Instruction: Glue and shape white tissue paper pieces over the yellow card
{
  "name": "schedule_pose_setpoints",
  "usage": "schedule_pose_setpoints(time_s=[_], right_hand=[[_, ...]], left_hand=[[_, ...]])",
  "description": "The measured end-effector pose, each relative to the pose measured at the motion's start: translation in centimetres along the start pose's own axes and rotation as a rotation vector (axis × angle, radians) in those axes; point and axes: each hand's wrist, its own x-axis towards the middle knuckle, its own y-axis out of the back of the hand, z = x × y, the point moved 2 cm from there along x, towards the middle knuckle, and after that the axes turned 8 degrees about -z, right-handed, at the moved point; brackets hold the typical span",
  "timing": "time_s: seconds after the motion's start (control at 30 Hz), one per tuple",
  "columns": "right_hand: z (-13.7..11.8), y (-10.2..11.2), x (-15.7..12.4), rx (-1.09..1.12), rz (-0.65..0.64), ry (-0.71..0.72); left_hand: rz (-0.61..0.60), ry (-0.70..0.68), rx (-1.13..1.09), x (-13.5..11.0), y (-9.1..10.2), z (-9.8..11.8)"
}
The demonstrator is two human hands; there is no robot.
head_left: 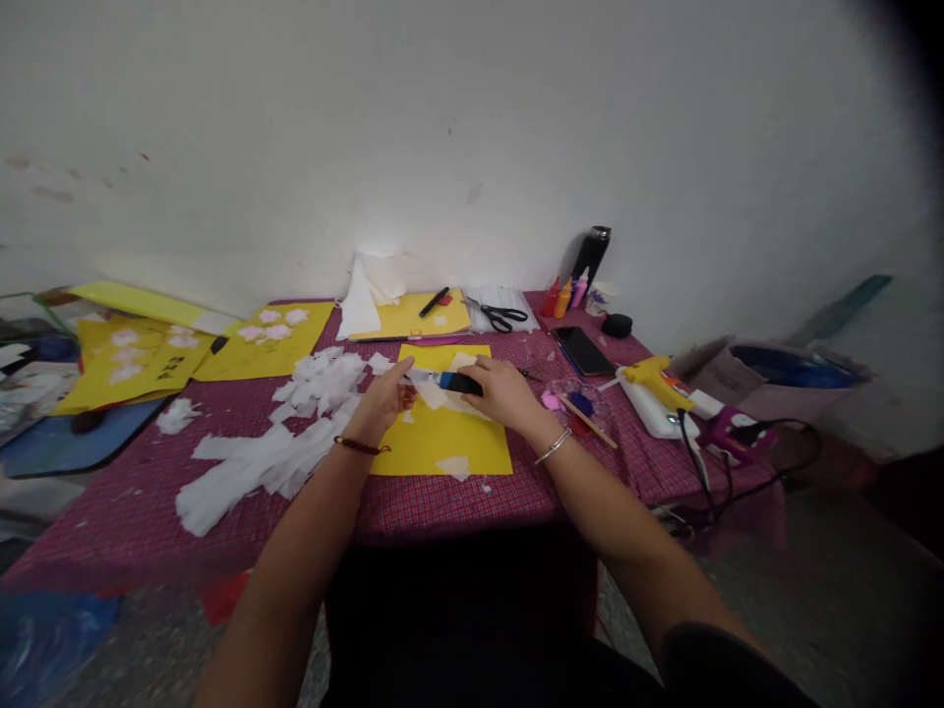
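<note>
My right hand is closed around a black-and-blue-handled tool with a pale, blade-like end; its exact kind is unclear. This end points left to my left hand, whose thumb and curled fingers close around its tip or a scrap there; which one is too small to tell. Beneath both hands lies a yellow sheet, with white paper scraps on it. A heap of torn white tissue paper lies left of my left hand, and longer white strips spread nearer me.
Yellow sheets with pink-white blossoms lie at left. Black scissors, a marker and a white roll are at the back. Rightward are a phone, paint bottles, a wooden stick and a yellow glue gun with cords.
</note>
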Motion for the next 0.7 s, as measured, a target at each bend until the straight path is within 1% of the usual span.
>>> schedule_pose_setpoints(time_s=[0.13,0.27,0.5,0.7], right_hand=[[-0.08,-0.06,-0.05,-0.010,0.006,0.007],[0.04,-0.06,-0.08,0.021,0.033,0.008],[0.25,0.07,-0.18,0.078,0.058,-0.028],[0.63,0.21,-0.17,0.157,0.031,0.005]], left_hand=[[0.040,-0.027,0.023,0.21,0.14,-0.21],[0.040,-0.063,0.053,0.31,0.28,-0.36],[-0.053,-0.100,0.139,-0.02,0.30,-0.26],[-0.131,-0.110,0.223,-0.06,0.68,-0.20]])
